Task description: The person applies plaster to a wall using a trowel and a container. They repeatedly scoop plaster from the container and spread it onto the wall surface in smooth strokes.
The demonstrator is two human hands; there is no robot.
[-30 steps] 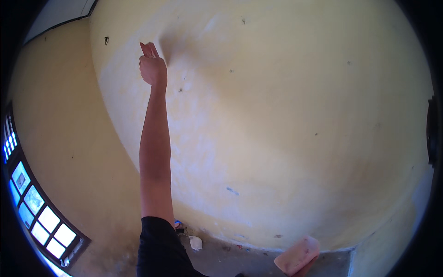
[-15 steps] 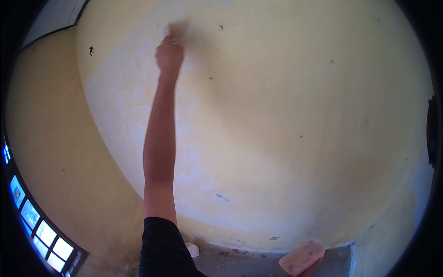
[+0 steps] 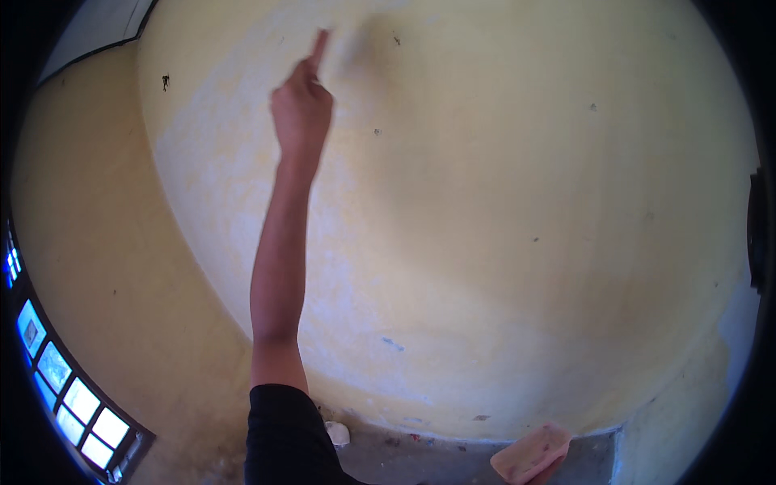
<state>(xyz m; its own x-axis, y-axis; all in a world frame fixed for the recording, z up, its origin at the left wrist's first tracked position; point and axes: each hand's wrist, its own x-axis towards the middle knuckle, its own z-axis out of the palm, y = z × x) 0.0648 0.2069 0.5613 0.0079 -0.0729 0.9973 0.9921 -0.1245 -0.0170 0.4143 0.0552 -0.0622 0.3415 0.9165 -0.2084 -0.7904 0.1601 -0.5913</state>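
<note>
My left hand is raised at the end of a stretched arm before the yellowish wall. Its fingers are closed round a thin pink strip, which points upward and looks like a flat scraper seen edge-on. Whether the strip touches the wall cannot be told. Pale whitish smears lie on the wall around the hand. Low on the right is a pinkish block-like piece with darker spots, overlapping the foot of the wall. Its underside is darker and cut by the lower edge; I cannot make out my right hand there.
A paned window is at the lower left, in the side wall. On the grey floor a small white object lies near the wall's foot. A dark fixture is at the far right. Small holes mark the wall.
My left hand has tilted and shifted slightly to the right, and the pink strip now stands out more clearly above it. The pinkish piece has hardly moved.
</note>
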